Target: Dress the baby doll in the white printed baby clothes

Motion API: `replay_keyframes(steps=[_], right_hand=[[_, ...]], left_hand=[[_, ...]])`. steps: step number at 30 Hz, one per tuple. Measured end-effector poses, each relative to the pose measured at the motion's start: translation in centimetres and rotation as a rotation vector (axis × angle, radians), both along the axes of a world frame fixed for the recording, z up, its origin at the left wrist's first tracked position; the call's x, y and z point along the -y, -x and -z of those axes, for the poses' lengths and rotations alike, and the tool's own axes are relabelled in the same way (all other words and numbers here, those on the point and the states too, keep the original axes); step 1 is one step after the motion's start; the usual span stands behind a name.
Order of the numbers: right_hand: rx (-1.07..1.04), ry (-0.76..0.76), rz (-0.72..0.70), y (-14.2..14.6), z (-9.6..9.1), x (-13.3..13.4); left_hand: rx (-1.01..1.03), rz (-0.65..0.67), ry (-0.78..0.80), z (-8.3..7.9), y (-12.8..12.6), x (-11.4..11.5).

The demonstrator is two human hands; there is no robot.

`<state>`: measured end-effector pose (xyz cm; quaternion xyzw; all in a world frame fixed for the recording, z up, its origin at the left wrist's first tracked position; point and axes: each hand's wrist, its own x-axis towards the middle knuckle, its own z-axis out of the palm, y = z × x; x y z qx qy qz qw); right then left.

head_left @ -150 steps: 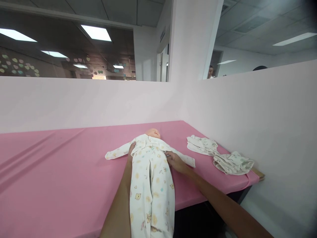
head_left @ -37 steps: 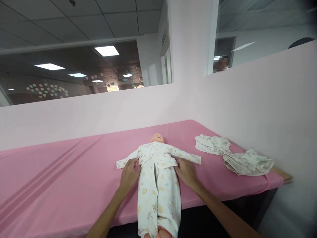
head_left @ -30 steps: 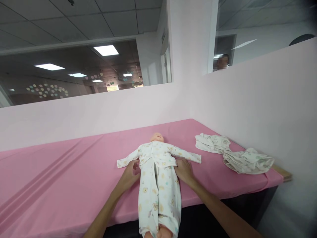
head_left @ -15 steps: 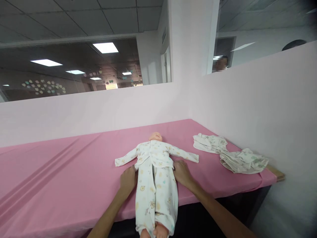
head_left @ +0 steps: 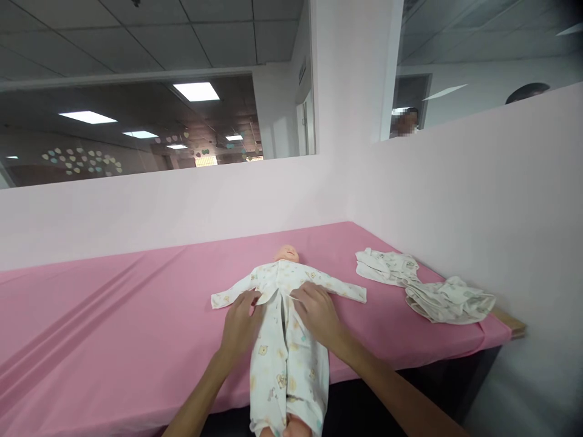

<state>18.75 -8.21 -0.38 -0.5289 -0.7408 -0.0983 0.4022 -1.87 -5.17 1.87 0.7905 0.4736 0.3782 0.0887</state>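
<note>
A baby doll (head_left: 286,253) lies on its back, its head toward the wall and its feet at the near edge. It wears a white patterned baby top (head_left: 282,273) with sleeves spread wide, and matching trousers (head_left: 269,376) with a dark slit at the upper middle. My left hand (head_left: 241,321) is closed on the lower hem of the top at its left side. On the other side, my right hand (head_left: 319,312) grips the hem over the doll's waist. Between the hands the hem is raised and parted in the middle. My fingertips are partly hidden by the cloth.
A pink sheet (head_left: 136,328) covers the table. Two folded white baby garments, one farther back (head_left: 387,266) and one nearer (head_left: 450,300), lie at the right by the wall (head_left: 478,200). Behind the right window, a person's head (head_left: 404,121) shows.
Both hands have moved from the doll's sides up and inward to the front of the top. The hem, flat before, is now lifted and parted at the middle.
</note>
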Motion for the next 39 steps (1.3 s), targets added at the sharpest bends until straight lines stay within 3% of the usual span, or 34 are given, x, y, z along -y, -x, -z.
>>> replay_keyframes(steps=[5, 11, 13, 19, 25, 33, 39], right_hand=[[0.088, 0.072, -0.149, 2.4, -0.7, 0.5], [-0.044, 0.223, -0.265, 2.1, -1.8, 0.1], [-0.115, 0.251, -0.216, 2.1, -2.8, -0.9], [-0.159, 0.369, 0.211, 2.8, -4.6, -8.2], [-0.090, 0.475, 0.281, 2.6, -5.2, -14.4], [-0.012, 0.532, 0.310, 2.0, -5.9, -15.2], [-0.068, 0.472, 0.346, 1.4, -5.3, -14.7]], left_hand=[[-0.181, 0.198, -0.186, 0.8, -0.4, 0.8], [-0.299, 0.291, -0.160, 0.1, -0.1, 1.2], [-0.299, 0.314, -0.137, -0.4, -0.2, 1.4], [-0.208, 0.327, -0.028, -0.8, -0.4, 2.4], [-0.074, 0.294, 0.085, -0.5, 0.0, 2.9], [-0.021, 0.303, 0.267, -2.5, 0.7, 2.0], [0.164, 0.148, 0.217, -1.4, 0.6, 0.9]])
